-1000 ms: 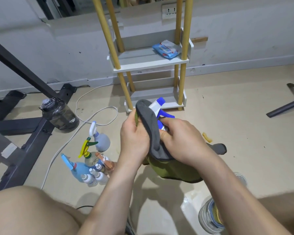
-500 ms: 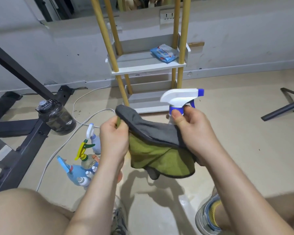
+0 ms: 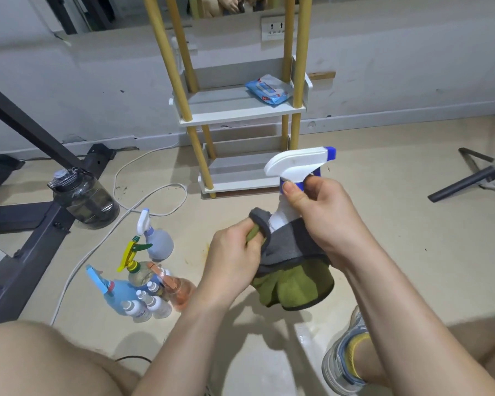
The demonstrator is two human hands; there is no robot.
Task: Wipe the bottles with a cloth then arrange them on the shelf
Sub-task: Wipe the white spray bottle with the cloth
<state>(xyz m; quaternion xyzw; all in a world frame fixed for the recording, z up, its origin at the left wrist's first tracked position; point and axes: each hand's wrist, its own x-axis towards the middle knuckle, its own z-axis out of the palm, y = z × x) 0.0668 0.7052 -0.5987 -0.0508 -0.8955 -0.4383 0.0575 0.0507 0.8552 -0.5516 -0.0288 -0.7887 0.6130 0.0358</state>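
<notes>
While your right hand [image 3: 323, 221] grips the neck of the white spray bottle [image 3: 297, 164], fingers curled round it, your left hand [image 3: 235, 261] pinches the grey-and-green cloth [image 3: 292, 267] wrapped about the bottle's body; the bottle is held upright above the floor, in front of the shelf [image 3: 240, 110]; the other bottles [image 3: 143, 275] stand clustered on the floor at your left.

A pale grey wall [image 3: 97, 81], scuffed in places, runs across the back, with a white baseboard [image 3: 412, 116] along its foot and a white socket [image 3: 276, 28] higher up. A mirror [image 3: 126, 10] begins above. The smooth beige floor [image 3: 412, 238] carries soft shadows. A white shelf [image 3: 235, 110] on yellow wooden posts stands against the wall. A black metal frame [image 3: 15, 221] lies at the left, and a dark leg [image 3: 463, 185] at the right.
</notes>
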